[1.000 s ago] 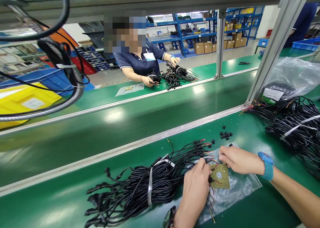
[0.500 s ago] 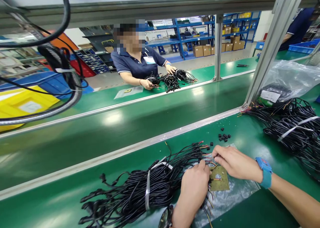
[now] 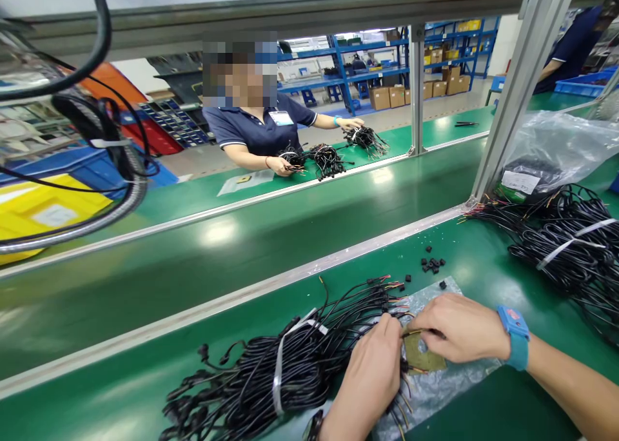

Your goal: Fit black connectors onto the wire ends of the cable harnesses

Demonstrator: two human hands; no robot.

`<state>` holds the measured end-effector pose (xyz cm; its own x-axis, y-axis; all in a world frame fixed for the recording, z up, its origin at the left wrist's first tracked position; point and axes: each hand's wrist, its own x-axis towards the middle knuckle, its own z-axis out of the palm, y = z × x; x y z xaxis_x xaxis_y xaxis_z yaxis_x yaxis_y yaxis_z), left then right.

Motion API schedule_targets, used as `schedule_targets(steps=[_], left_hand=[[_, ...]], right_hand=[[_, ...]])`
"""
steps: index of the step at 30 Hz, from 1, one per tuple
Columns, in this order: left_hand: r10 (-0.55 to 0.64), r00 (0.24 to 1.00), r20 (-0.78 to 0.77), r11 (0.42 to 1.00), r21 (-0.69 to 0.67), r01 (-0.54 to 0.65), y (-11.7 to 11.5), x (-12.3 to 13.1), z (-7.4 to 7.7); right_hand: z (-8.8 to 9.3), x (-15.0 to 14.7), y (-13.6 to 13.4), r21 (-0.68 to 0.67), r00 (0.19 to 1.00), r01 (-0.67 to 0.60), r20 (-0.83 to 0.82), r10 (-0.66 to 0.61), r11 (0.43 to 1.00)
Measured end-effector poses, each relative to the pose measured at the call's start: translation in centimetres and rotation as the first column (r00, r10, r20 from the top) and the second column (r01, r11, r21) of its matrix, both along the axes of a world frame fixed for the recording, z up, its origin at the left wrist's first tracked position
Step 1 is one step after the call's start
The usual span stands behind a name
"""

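- The left hand (image 3: 372, 360) is bent over the right end of a black cable bundle (image 3: 300, 370), its fingers seemingly closed on one cable; its fingertips are partly hidden from where I stand, but that grip would steady the cable close to its bare end.
- The right hand (image 3: 459, 325) comes in from the right, thumb and forefinger drawn together at a thin wire (image 3: 412, 331) by the left fingertips, apparently pinching it; a fine grip suits so slight a strand.
- Beneath the fingers sits a yellowish-brown plate (image 3: 425, 362) with a hole, on a clear plastic sheet (image 3: 464, 380), close enough to work over without reaching.
- The bundle lies near, left of the plate, connectors to the left and wire ends to the right, presumably so the ends meet the hands. A white tie (image 3: 277, 376) gathers its middle.
- Small black parts (image 3: 432, 265) cluster just beyond the sheet, within easy reach.
- Farther right lies a second tied bundle (image 3: 570, 247), coloured ends toward the frame post.
- Across the bench, a co-worker (image 3: 256, 128) has both hands at similar bundles.
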<state>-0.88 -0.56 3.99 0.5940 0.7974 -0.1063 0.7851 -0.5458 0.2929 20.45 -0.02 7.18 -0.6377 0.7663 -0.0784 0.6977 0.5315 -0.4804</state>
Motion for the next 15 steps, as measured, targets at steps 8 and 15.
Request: schedule_targets(steps=[8, 15], left_hand=[[0.006, 1.000, 0.015, 0.979, 0.204, -0.009, -0.2, 0.4, -1.2], [-0.092, 0.995, -0.034, 0.951, 0.292, 0.097, 0.1, 0.6, -1.8]], right_hand=[[0.6, 0.2, -0.1, -0.020, 1.000, -0.006, 0.023, 0.006, 1.000], [-0.2, -0.4, -0.8, -0.054, 0.992, 0.015, 0.125, -0.009, 0.998]])
